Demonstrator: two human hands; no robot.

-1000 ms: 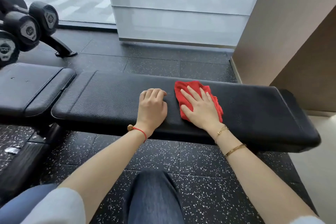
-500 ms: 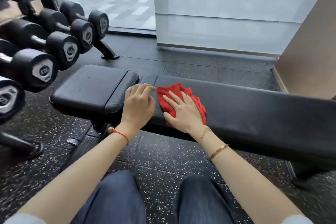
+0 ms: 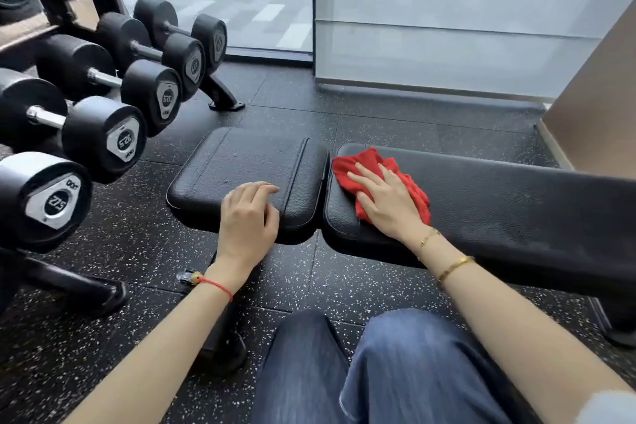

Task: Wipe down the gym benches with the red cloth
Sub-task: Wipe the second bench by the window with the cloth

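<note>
The long black pad of the desk (image 3: 516, 203) lies under the right hand (image 3: 389, 203), whose straight fingers press the red cloth (image 3: 364, 165) flat at the pad's left end. Left of it, the left hand (image 3: 247, 220) rests on the short seat pad (image 3: 241, 162), fingers loosely curled, holding nothing. Dumbbells (image 3: 103, 138) stand further left.

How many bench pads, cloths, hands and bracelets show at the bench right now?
Bench pads: 2 (short, long)
Red cloth: 1
Hands: 2 (left, right)
Bracelets: 3 (red string, gold, gold)
Total: 8
</note>
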